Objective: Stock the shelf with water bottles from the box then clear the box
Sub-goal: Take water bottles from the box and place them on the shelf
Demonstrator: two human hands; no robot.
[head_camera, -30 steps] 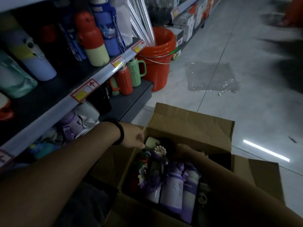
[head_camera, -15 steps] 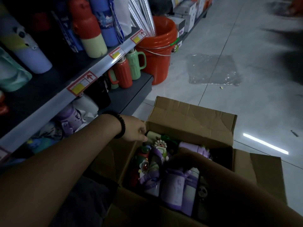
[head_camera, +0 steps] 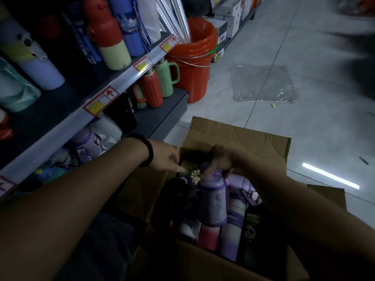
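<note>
An open cardboard box (head_camera: pixel 233 134) sits on the floor beside the shelf (head_camera: pixel 113 92). Several bottles lie inside, purple, pink and dark ones. My right hand (head_camera: pixel 221 159) grips the cap of a purple water bottle (head_camera: pixel 213 201) and holds it upright, partly raised above the others. My left hand (head_camera: pixel 164 157), with a dark bead bracelet on the wrist, reaches over the box's left rim and pinches a pale bottle top (head_camera: pixel 185 168) at the far left corner. The right hand is blurred.
The shelf holds colourful bottles above and red and green handled flasks (head_camera: pixel 156 88) below. A red bucket (head_camera: pixel 194 57) stands at the shelf end. A clear plastic sheet (head_camera: pixel 263 84) lies on the tiled floor beyond the box. White cartons (head_camera: pixel 229 15) line the far shelf.
My right hand has closed on the purple bottle's cap and lifted it upright out of the pile. My left hand has stayed at the box's left corner.
</note>
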